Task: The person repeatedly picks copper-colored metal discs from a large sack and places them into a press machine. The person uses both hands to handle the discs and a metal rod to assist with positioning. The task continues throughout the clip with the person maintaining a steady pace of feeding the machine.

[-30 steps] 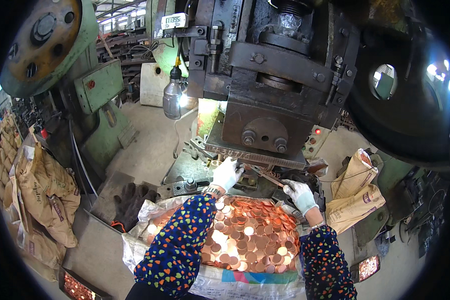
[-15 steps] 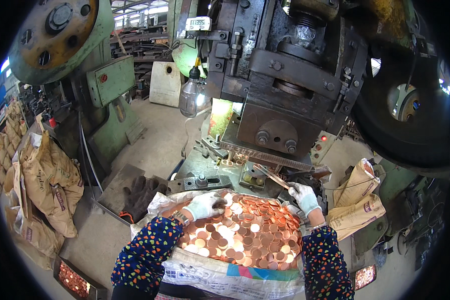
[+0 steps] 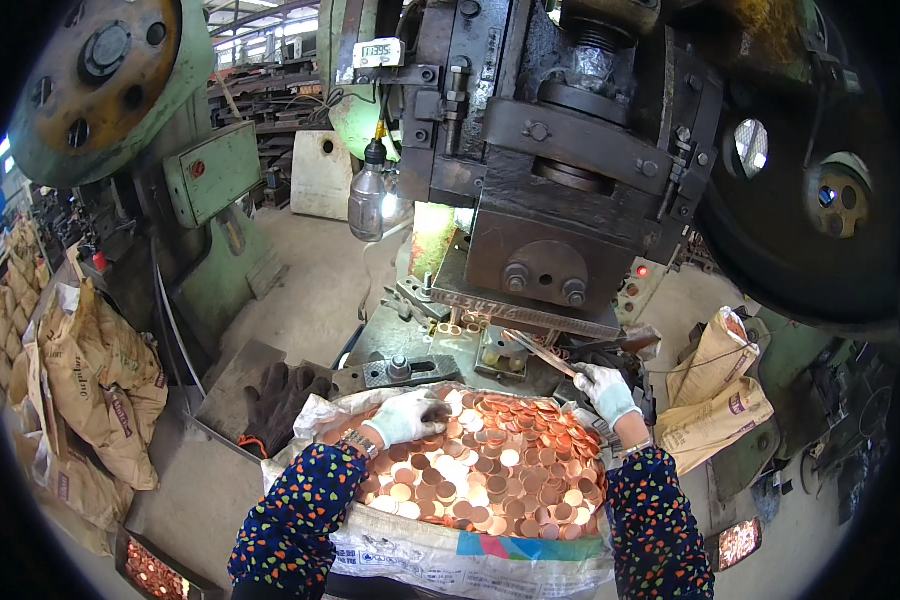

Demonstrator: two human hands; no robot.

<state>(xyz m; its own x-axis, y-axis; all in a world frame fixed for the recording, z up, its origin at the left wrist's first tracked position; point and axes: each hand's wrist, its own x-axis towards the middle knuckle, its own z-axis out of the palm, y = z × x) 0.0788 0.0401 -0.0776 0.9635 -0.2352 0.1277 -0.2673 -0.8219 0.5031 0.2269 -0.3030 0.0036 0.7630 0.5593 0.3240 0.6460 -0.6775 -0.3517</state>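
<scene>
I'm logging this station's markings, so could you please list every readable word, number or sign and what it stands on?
I won't copy wording or numbers, but markings stand here:
White counter: digits on its display.
Press plate: handwritten-looking characters along the front edge.
White sack: blue print, mostly too small to read.
Brown sacks at left: dark lettering and purple labels, blurred.
Brown sacks at right: purple label, too small.

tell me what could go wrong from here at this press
The white-gloved right hand grips a long, thin metal tool whose tip reaches beneath the dark steel press head; if that came down now, it could trap the tool and perhaps jerk the hand.

The white-gloved left hand is at the heap of round, flat copper discs in the printed white sack; stirring them might spill some over its edge.
</scene>
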